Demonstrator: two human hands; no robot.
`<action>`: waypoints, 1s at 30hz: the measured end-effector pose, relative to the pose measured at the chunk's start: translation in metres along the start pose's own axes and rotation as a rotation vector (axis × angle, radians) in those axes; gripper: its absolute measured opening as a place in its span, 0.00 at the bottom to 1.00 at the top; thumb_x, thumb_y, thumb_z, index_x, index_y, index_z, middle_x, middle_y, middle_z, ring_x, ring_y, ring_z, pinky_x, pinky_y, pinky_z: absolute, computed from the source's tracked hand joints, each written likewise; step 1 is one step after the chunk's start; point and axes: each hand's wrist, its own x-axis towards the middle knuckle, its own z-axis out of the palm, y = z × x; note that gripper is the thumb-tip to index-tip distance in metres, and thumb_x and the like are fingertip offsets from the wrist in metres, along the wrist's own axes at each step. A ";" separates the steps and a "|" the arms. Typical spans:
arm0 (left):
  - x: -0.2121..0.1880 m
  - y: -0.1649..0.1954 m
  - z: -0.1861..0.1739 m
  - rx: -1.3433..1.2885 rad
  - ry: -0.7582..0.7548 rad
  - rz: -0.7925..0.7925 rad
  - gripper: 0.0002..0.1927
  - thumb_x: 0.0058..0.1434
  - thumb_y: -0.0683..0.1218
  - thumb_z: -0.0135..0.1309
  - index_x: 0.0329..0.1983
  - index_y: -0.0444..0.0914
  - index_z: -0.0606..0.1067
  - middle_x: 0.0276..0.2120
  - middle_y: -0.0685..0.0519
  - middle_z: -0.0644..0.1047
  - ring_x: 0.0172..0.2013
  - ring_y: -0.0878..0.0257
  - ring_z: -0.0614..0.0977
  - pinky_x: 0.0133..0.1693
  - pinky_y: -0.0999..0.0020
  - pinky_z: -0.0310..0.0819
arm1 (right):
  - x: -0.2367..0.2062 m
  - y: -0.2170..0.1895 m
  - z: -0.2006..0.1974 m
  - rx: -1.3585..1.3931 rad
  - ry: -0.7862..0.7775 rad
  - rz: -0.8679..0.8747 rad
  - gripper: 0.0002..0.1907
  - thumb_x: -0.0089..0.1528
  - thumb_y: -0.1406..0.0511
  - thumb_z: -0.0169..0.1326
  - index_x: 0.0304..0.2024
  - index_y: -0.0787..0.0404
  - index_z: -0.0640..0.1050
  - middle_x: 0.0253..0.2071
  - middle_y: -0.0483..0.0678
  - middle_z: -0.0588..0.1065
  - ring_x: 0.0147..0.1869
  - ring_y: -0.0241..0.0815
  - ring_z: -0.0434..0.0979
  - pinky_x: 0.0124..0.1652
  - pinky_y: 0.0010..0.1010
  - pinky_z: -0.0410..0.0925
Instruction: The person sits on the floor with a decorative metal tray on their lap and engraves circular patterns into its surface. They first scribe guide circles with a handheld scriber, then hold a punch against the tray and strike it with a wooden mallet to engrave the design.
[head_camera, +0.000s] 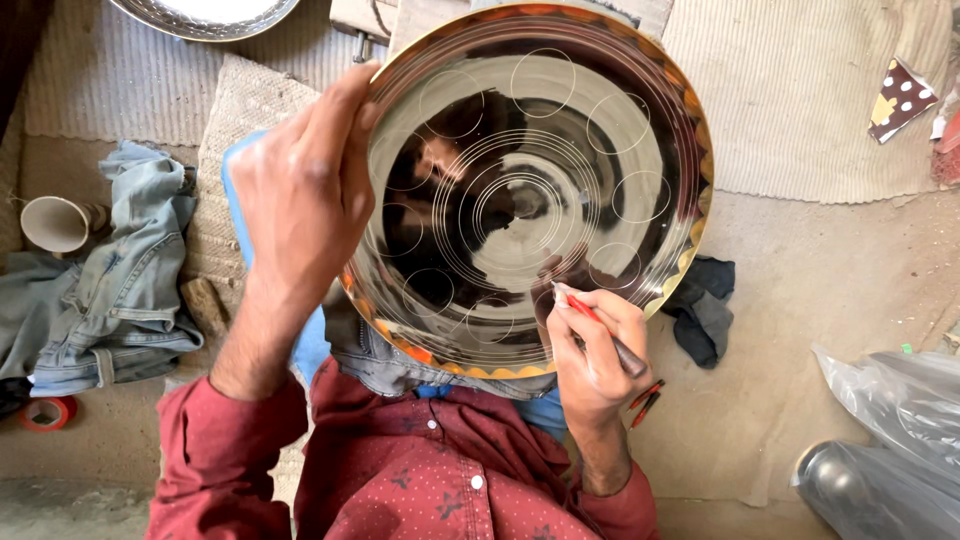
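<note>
A large round shiny metal tray (640, 110) with a scalloped golden rim rests tilted on my lap. Thin circles are scribed on it, a ring of small ones around concentric circles at the centre. My left hand (300, 190) grips the tray's left rim, thumb over the edge. My right hand (595, 345) holds a red-and-grey pointed tool (582, 308) like a pen, its tip touching the tray near the lower right rim.
A blue denim garment (110, 290) lies at left beside a cardboard tube (55, 222) and a red tape roll (47, 412). A dark cloth (705, 305) lies right of the tray, clear plastic bags (890, 420) at lower right, another metal dish (205, 15) at top.
</note>
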 end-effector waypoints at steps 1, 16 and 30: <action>-0.007 0.002 -0.001 -0.022 -0.003 -0.039 0.09 0.81 0.42 0.51 0.62 0.40 0.74 0.34 0.48 0.80 0.29 0.55 0.81 0.30 0.60 0.68 | 0.000 0.000 0.000 -0.007 -0.001 -0.001 0.13 0.56 0.83 0.65 0.37 0.66 0.81 0.45 0.52 0.76 0.44 0.42 0.83 0.42 0.27 0.77; -0.024 0.007 0.000 -0.087 -0.010 -0.173 0.13 0.81 0.41 0.51 0.66 0.39 0.74 0.29 0.46 0.78 0.25 0.53 0.80 0.29 0.58 0.68 | 0.000 0.000 0.001 -0.052 -0.004 -0.022 0.13 0.55 0.81 0.68 0.36 0.65 0.81 0.44 0.50 0.77 0.43 0.40 0.83 0.40 0.26 0.77; -0.024 0.009 0.000 -0.092 0.011 -0.170 0.13 0.81 0.41 0.51 0.67 0.41 0.74 0.33 0.45 0.80 0.28 0.52 0.81 0.31 0.58 0.70 | -0.006 -0.004 -0.005 0.022 -0.075 -0.072 0.10 0.56 0.80 0.69 0.33 0.67 0.79 0.43 0.52 0.76 0.44 0.43 0.86 0.41 0.25 0.79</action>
